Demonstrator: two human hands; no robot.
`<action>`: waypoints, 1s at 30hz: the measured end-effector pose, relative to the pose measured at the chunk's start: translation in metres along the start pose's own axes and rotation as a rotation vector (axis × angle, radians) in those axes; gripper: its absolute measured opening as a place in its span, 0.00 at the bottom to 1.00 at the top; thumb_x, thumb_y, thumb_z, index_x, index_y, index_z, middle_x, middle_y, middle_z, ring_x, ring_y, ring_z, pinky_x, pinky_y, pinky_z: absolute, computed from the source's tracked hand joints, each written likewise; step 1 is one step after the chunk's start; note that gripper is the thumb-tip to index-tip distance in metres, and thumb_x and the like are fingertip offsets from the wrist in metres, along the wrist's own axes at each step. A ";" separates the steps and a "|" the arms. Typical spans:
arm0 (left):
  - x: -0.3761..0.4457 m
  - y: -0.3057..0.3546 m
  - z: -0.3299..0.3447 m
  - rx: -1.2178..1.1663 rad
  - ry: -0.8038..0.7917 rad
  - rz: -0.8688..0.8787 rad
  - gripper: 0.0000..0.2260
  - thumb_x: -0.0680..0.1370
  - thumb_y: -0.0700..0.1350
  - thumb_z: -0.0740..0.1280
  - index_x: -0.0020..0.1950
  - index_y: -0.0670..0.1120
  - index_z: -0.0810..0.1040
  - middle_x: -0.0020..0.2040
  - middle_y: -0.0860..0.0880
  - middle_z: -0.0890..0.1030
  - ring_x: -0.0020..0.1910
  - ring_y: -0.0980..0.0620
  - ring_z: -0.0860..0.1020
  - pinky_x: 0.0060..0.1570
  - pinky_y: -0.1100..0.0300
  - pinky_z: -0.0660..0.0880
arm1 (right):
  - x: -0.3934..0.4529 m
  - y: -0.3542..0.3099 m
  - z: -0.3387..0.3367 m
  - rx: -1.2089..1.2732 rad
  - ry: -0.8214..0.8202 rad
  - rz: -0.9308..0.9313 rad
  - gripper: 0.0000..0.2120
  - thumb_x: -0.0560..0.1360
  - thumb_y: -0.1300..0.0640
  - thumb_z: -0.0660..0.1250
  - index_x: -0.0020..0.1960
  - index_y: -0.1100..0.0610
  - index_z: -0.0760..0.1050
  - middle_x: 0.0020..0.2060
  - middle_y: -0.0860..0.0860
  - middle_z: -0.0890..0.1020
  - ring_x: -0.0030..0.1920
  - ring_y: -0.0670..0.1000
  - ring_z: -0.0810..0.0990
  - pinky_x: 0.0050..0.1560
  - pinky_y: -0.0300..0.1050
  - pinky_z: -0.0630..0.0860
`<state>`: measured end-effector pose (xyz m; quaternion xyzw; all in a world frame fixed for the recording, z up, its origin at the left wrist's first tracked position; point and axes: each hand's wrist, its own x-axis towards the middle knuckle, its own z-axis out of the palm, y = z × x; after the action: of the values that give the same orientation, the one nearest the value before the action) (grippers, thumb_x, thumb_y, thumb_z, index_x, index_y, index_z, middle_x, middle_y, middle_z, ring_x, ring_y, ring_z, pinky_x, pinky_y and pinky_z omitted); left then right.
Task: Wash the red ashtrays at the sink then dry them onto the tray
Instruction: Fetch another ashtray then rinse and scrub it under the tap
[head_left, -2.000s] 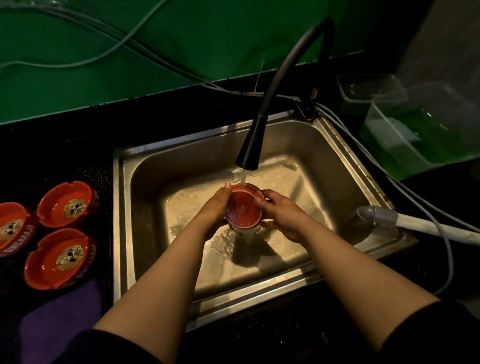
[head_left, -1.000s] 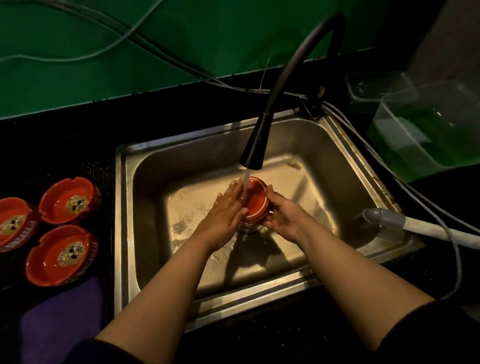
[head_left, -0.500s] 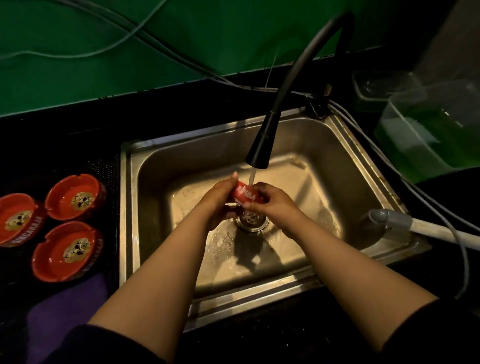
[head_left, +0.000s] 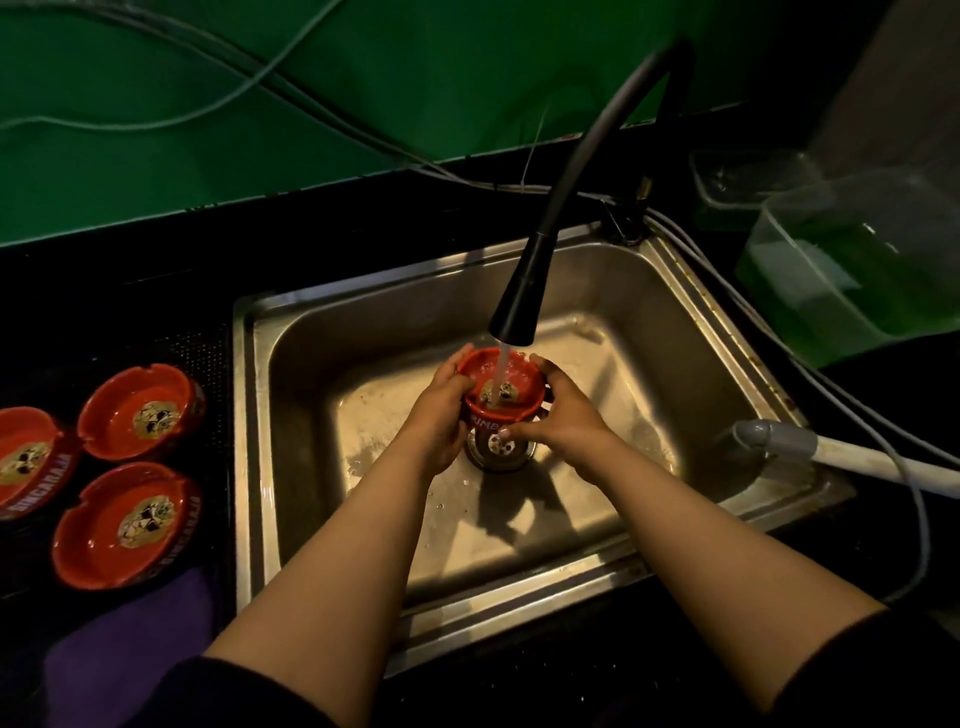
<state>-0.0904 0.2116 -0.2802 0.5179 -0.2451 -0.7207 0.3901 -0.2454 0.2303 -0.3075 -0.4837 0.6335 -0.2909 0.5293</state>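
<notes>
Red ashtray (head_left: 503, 387) held by both hands (head_left: 441, 410) (head_left: 566, 415) under running faucet (head_left: 524, 291).

Dim, warm overhead light brightens the sink (head_left: 675, 322) basin; corners fall dark, edges bow with wide-angle distortion.

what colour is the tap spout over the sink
Black, seen in the head view: the tap spout pours water into the held ashtray.
</notes>
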 end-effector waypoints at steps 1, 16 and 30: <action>0.001 0.002 0.000 0.060 -0.007 0.025 0.19 0.82 0.39 0.56 0.72 0.53 0.66 0.66 0.44 0.72 0.61 0.44 0.75 0.57 0.52 0.77 | 0.002 0.000 0.000 -0.016 0.026 -0.028 0.59 0.43 0.46 0.81 0.72 0.47 0.62 0.64 0.49 0.73 0.63 0.51 0.74 0.63 0.54 0.75; -0.003 -0.002 -0.043 0.990 -0.068 0.402 0.47 0.59 0.44 0.83 0.73 0.54 0.63 0.63 0.55 0.74 0.59 0.50 0.77 0.54 0.61 0.75 | -0.009 -0.001 0.002 -0.281 0.107 -0.230 0.51 0.54 0.59 0.84 0.71 0.49 0.63 0.65 0.47 0.70 0.58 0.50 0.76 0.57 0.52 0.78; -0.016 -0.010 -0.036 1.588 0.175 0.529 0.45 0.64 0.65 0.74 0.74 0.55 0.58 0.70 0.52 0.72 0.72 0.50 0.65 0.63 0.36 0.23 | -0.013 -0.002 -0.002 -0.494 0.065 -0.248 0.49 0.58 0.54 0.82 0.73 0.48 0.62 0.68 0.48 0.72 0.67 0.52 0.71 0.66 0.44 0.68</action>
<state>-0.0567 0.2327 -0.2912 0.6181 -0.7615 -0.1763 0.0836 -0.2470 0.2418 -0.3005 -0.6624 0.6377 -0.2057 0.3349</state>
